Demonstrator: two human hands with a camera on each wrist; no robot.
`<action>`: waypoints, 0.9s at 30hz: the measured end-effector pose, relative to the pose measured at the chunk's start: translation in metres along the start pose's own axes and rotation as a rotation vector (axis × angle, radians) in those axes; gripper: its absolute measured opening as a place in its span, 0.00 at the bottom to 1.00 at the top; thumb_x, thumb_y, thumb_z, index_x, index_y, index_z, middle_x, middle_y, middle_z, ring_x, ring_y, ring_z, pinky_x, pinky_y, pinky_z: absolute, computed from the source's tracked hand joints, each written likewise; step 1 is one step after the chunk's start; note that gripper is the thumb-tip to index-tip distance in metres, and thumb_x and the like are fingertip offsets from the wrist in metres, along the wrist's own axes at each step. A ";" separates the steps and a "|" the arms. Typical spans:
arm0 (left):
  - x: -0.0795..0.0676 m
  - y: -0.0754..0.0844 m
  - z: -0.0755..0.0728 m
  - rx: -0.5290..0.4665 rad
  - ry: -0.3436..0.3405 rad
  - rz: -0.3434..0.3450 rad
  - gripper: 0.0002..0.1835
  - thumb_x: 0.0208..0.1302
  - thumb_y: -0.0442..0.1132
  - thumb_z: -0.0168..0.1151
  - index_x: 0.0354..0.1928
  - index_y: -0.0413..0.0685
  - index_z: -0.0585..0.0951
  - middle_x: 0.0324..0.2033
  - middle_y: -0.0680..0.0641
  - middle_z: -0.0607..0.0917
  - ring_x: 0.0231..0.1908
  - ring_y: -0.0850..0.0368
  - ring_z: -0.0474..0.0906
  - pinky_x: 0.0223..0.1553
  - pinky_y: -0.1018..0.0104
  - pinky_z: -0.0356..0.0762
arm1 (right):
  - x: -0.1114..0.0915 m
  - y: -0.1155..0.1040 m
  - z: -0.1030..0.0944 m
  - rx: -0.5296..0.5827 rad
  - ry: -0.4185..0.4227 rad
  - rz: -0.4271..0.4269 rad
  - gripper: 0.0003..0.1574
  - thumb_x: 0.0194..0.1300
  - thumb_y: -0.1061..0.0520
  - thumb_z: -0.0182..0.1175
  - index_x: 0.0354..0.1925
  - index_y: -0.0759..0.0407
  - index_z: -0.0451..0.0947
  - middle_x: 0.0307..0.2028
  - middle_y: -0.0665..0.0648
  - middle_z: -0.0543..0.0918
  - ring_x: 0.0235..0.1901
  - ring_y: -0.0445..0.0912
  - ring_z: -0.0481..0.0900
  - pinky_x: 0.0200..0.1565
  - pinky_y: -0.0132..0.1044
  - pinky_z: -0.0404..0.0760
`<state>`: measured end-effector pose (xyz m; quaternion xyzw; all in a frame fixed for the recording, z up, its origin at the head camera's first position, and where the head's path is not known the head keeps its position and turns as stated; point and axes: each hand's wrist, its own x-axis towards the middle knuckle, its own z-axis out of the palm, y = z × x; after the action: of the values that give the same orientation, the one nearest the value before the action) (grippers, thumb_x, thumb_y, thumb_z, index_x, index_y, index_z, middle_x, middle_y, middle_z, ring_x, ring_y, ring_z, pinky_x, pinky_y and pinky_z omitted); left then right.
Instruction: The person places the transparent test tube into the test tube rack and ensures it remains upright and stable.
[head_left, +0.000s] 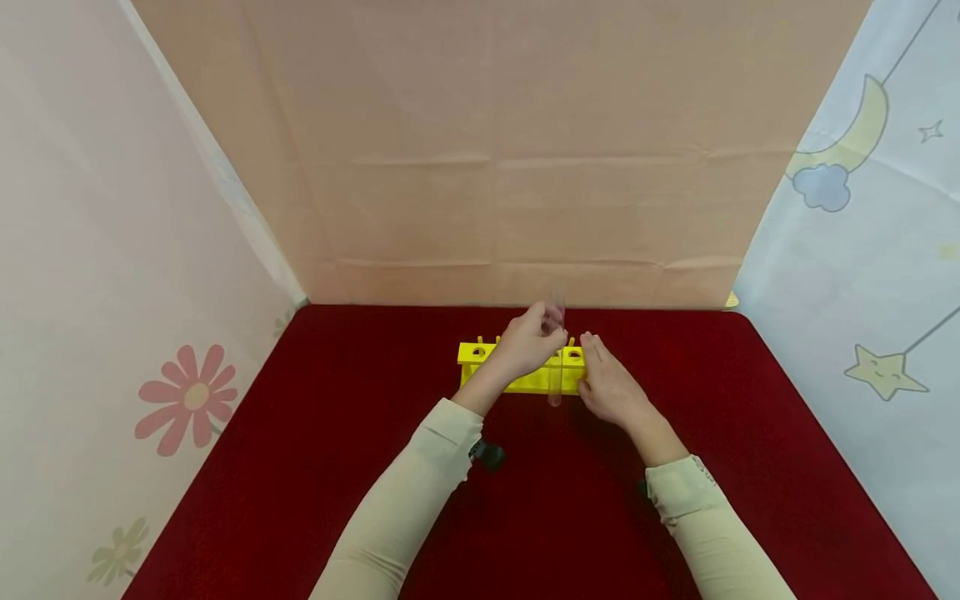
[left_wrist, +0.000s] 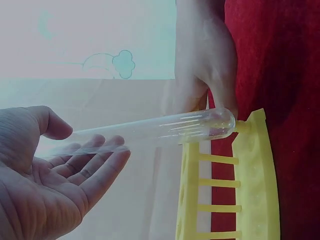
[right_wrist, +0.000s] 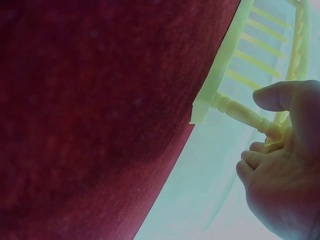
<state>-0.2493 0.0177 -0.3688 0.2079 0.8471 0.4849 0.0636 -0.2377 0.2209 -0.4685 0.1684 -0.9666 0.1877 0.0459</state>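
A clear test tube [head_left: 555,387] stands nearly upright in my left hand [head_left: 531,340], which pinches its upper part between thumb and fingers. In the left wrist view the tube's rounded end [left_wrist: 220,123] appears on the near side of the yellow test tube rack [left_wrist: 257,180], not in a hole. Whether it touches the rack I cannot tell. My right hand [head_left: 611,387] grips the rack's right end. Seen from the right wrist, the thumb [right_wrist: 275,96] lies on one side of the rack's top plate and the fingers curl on the other, beside a turned end post [right_wrist: 240,111].
The rack stands on a dark red tabletop [head_left: 360,367], towards its far edge. Behind rises a peach-coloured sheet [head_left: 420,208]. Patterned panels flank the table, flowers on the left panel [head_left: 67,250] and a moon and star on the right panel [head_left: 862,275].
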 end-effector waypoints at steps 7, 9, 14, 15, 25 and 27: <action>0.003 0.004 -0.001 0.011 0.013 0.022 0.12 0.71 0.43 0.58 0.52 0.49 0.74 0.43 0.50 0.81 0.44 0.57 0.77 0.45 0.64 0.77 | -0.001 0.001 0.001 -0.002 0.030 -0.024 0.48 0.65 0.66 0.58 0.75 0.76 0.46 0.75 0.76 0.53 0.75 0.68 0.52 0.72 0.60 0.56; 0.004 0.006 0.000 0.008 0.015 0.024 0.11 0.71 0.43 0.58 0.52 0.49 0.74 0.43 0.51 0.81 0.43 0.57 0.78 0.44 0.65 0.77 | -0.002 0.001 0.001 -0.002 0.033 -0.025 0.48 0.65 0.66 0.58 0.75 0.76 0.46 0.75 0.76 0.54 0.75 0.68 0.53 0.72 0.59 0.56; 0.007 0.008 0.000 -0.016 0.019 0.020 0.10 0.71 0.42 0.58 0.51 0.49 0.74 0.41 0.51 0.82 0.39 0.57 0.78 0.39 0.66 0.77 | -0.001 0.002 0.001 -0.002 0.015 -0.013 0.48 0.65 0.65 0.57 0.75 0.75 0.45 0.75 0.75 0.53 0.75 0.67 0.51 0.73 0.59 0.55; 0.008 0.008 0.000 -0.020 0.020 0.021 0.10 0.72 0.41 0.58 0.51 0.49 0.74 0.40 0.51 0.82 0.38 0.56 0.78 0.39 0.66 0.77 | -0.001 0.002 0.001 -0.001 0.012 -0.012 0.48 0.65 0.65 0.57 0.75 0.75 0.45 0.75 0.75 0.52 0.75 0.67 0.51 0.73 0.59 0.55; 0.013 0.011 0.000 -0.031 0.046 0.040 0.11 0.71 0.40 0.59 0.52 0.47 0.74 0.41 0.50 0.82 0.38 0.57 0.78 0.39 0.67 0.77 | -0.001 0.001 0.002 -0.007 0.037 -0.029 0.47 0.64 0.66 0.57 0.75 0.76 0.47 0.75 0.76 0.54 0.75 0.68 0.53 0.72 0.60 0.56; 0.014 0.011 0.000 -0.034 0.049 0.041 0.12 0.71 0.40 0.59 0.52 0.47 0.74 0.41 0.50 0.82 0.39 0.57 0.78 0.40 0.67 0.77 | -0.001 0.001 0.002 -0.011 0.041 -0.032 0.47 0.64 0.66 0.57 0.75 0.76 0.47 0.74 0.76 0.54 0.75 0.68 0.53 0.72 0.59 0.56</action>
<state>-0.2585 0.0280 -0.3578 0.2122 0.8355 0.5056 0.0365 -0.2373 0.2218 -0.4710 0.1798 -0.9636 0.1852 0.0698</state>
